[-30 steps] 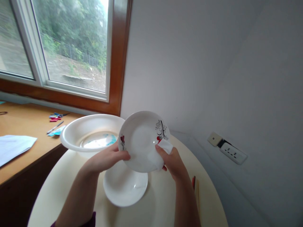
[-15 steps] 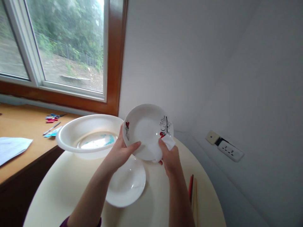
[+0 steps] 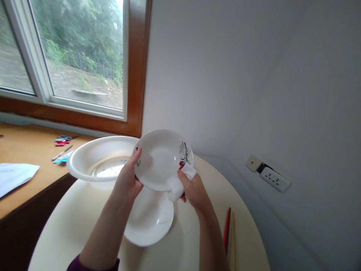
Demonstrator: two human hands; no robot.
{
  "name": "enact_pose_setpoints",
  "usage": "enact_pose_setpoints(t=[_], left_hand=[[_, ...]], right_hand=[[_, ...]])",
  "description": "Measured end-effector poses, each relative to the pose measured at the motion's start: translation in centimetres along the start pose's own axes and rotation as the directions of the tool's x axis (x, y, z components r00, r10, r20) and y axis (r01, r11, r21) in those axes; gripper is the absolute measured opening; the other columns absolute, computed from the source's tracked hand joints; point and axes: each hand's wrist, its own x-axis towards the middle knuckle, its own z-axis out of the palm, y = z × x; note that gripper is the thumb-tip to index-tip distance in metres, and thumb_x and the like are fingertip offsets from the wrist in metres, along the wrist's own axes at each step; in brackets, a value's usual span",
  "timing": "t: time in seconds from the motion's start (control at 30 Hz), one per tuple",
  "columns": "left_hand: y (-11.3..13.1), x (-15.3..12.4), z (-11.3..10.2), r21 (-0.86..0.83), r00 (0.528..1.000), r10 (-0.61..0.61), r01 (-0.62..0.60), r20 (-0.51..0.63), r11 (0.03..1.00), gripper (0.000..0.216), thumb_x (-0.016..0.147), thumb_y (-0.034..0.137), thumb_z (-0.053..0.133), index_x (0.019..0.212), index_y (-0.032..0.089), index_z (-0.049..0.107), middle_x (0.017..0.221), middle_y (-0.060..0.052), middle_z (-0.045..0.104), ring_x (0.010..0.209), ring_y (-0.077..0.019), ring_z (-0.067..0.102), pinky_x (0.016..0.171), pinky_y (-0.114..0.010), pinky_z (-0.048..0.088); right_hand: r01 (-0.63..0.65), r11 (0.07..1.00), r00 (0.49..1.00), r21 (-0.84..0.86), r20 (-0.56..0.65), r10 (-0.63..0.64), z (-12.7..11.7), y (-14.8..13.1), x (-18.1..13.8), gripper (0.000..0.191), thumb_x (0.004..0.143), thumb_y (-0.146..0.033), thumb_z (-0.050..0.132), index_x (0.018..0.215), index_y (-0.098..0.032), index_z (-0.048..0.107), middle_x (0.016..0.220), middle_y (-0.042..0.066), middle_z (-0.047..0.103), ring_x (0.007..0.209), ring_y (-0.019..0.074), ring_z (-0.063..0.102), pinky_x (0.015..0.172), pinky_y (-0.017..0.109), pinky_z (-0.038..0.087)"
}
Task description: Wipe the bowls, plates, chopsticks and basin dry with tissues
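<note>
My left hand [image 3: 127,180] grips the left rim of a white patterned plate [image 3: 161,158] held up over the round table [image 3: 70,222]. Black and red flower prints mark the plate's rim. My right hand [image 3: 193,190] is closed on a white cloth [image 3: 177,184] pressed against the plate's lower right edge. Below the raised plate lies a plain white plate [image 3: 150,220] flat on the table. Behind it stands a large white basin [image 3: 93,160] with water in it.
Red and pale chopsticks [image 3: 229,233] lie on the table's right side. A wooden counter [image 3: 31,150] at the left carries paper [image 3: 14,175], a pen and small coloured items. A wall socket [image 3: 275,178] sits low on the right wall.
The patterned plate has shifted left and tilted flatter. My right hand with the cloth has slid from the plate's inner face down to its lower right edge. My left hand regripped the rim.
</note>
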Motion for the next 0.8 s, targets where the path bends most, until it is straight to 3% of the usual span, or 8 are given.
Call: enact_pose_setpoints(t=[0.33, 0.53, 0.8], left_hand=[[0.1, 0.5, -0.8, 0.205, 1.000, 0.030, -0.031, 0.007, 0.978, 0.043, 0.058, 0.007, 0.063, 0.099, 0.018, 0.061, 0.081, -0.004, 0.070, 0.078, -0.0240, 0.066, 0.068, -0.031, 0.055], [0.1, 1.0, -1.5, 0.308, 0.996, 0.081, -0.086, 0.031, 0.947, 0.045, 0.055, 0.013, 0.067, 0.099, 0.018, 0.060, 0.076, -0.004, 0.069, 0.074, -0.0246, 0.065, 0.057, -0.028, 0.053], [0.1, 1.4, -2.2, 0.372, 0.988, 0.055, -0.105, 0.141, 0.922, 0.056, 0.052, 0.013, 0.069, 0.107, 0.016, 0.058, 0.082, -0.007, 0.070, 0.081, -0.0273, 0.065, 0.066, -0.031, 0.053]], right_hand=[[-0.020, 1.000, 0.999, 0.006, 0.048, 0.020, -0.2, -0.1, -0.5, 0.026, 0.073, -0.042, 0.054, 0.068, -0.016, 0.055, 0.038, -0.007, 0.044, 0.029, 0.0071, 0.037, 0.026, 0.017, 0.026], [-0.020, 1.000, 0.999, 0.009, 0.046, 0.020, -0.3, -0.1, -0.7, 0.031, 0.070, -0.042, 0.058, 0.082, -0.014, 0.063, 0.057, 0.000, 0.059, 0.042, 0.0106, 0.049, 0.033, 0.019, 0.036], [0.062, 0.994, 0.995, -0.085, 0.088, -0.054, -1.3, 0.4, -0.8, 0.032, 0.070, -0.043, 0.061, 0.080, -0.014, 0.069, 0.060, 0.003, 0.065, 0.053, 0.0146, 0.057, 0.044, 0.021, 0.042]])
